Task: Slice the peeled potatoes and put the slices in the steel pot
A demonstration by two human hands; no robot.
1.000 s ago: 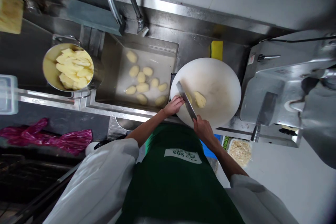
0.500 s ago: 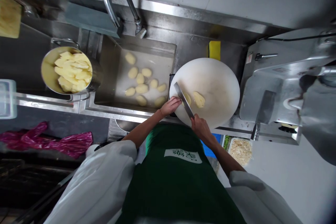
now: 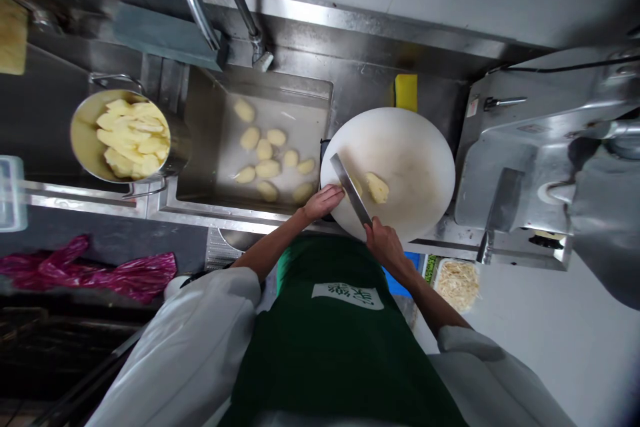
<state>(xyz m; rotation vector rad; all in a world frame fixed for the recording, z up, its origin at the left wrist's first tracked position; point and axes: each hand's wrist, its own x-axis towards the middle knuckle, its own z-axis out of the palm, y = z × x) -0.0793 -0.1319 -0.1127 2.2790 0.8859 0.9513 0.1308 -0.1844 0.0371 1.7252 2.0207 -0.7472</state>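
My right hand (image 3: 384,241) is closed round the handle of a kitchen knife (image 3: 351,189), whose blade slants over the left part of a round white cutting board (image 3: 420,160). Just left of the blade, my left hand (image 3: 324,202) has its fingers drawn together on a peeled potato, mostly hidden by fingers and blade. A sliver of that potato (image 3: 357,186) shows on the blade's right side. Farther right on the board lies a cut potato piece (image 3: 377,188), apart from the knife.
Left of the board, a sink (image 3: 200,147) holds several peeled potatoes (image 3: 268,169) in water. A metal pot (image 3: 83,140) of potato slices stands beyond it. A yellow sponge (image 3: 406,92) sits behind the board; a metal machine (image 3: 500,193) with another knife (image 3: 504,203) is at the right.
The view has shifted slightly. The blade now covers more of the potato under it, while both hands keep nearly the same place on the board.
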